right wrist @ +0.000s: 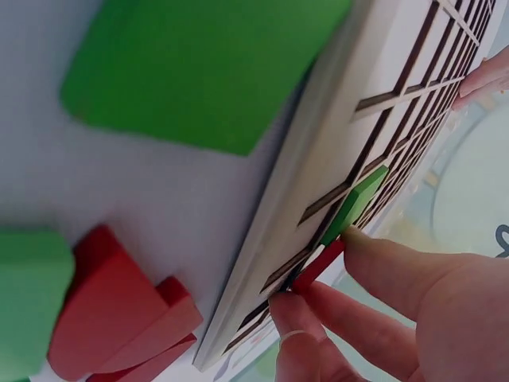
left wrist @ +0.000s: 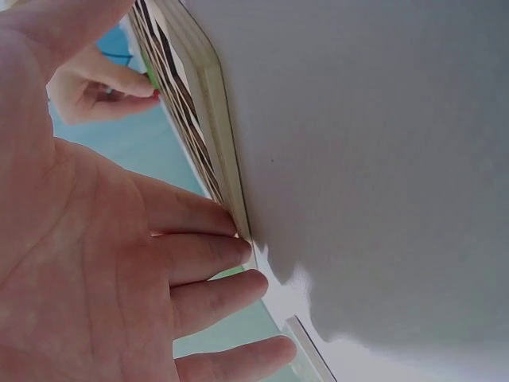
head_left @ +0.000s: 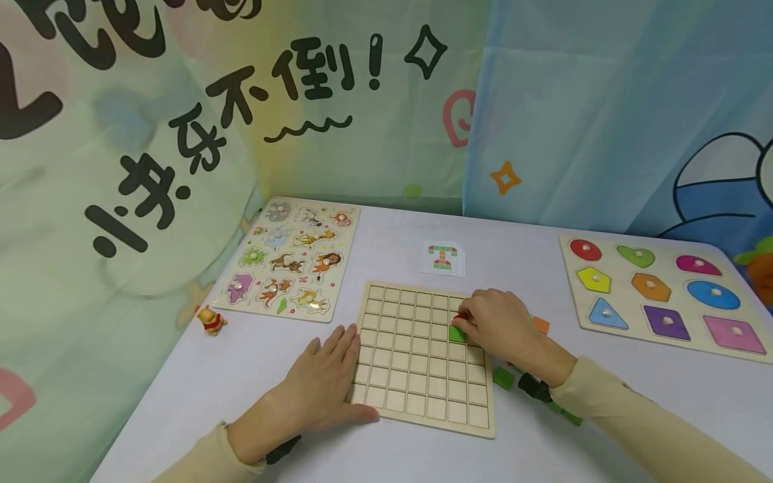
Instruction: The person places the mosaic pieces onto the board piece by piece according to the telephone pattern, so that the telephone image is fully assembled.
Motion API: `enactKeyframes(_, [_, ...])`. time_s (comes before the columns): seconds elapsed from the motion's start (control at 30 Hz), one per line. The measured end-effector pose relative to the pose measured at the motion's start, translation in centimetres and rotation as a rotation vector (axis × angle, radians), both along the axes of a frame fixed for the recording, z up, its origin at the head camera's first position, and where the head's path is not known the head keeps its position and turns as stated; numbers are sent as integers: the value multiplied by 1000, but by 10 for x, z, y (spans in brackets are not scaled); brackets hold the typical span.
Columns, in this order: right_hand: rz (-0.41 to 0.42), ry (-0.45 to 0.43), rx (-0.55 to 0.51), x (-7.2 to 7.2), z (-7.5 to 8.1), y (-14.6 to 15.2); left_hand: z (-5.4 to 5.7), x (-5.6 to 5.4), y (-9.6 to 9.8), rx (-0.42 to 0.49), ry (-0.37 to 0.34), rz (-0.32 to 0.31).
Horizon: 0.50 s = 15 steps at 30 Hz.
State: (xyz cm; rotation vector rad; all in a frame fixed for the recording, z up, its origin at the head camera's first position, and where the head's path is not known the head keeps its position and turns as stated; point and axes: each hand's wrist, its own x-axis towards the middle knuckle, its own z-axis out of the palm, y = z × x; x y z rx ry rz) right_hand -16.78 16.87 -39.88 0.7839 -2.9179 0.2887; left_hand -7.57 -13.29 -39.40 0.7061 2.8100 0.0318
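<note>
A wooden grid board [head_left: 417, 376] lies on the white table in front of me. My left hand [head_left: 320, 382] rests along its left edge with fingers straight and thumb at the near corner. On the upper right of the board, my right hand [head_left: 507, 329] pinches a red tile [right wrist: 320, 267] between thumb and fingers. Right beside that tile, a green tile [right wrist: 354, 207] sits on the grid. In the head view the right fingers cover most of the red tile. Behind the board lies a small card [head_left: 443, 258] with a green and red block pattern.
Loose green tiles [head_left: 503, 378], an orange tile [head_left: 541, 325] and a black piece [head_left: 534, 387] lie right of the board, partly under the right arm. An animal puzzle [head_left: 290, 258] stands back left, a shape puzzle [head_left: 664, 295] right. A small bear figure [head_left: 211, 320] is far left.
</note>
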Motion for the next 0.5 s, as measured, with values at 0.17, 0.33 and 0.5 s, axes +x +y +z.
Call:
enactKeyframes(0.17, [34, 0, -10, -1, -1, -1, 0, 0, 0, -7, 8, -2])
enactKeyframes(0.33, [62, -10, -32, -2, -2, -5, 0, 1, 0, -4, 9, 3])
enactKeyframes(0.5, [61, -38, -58, -4, -3, -6, 0, 1, 0, 10, 6, 10])
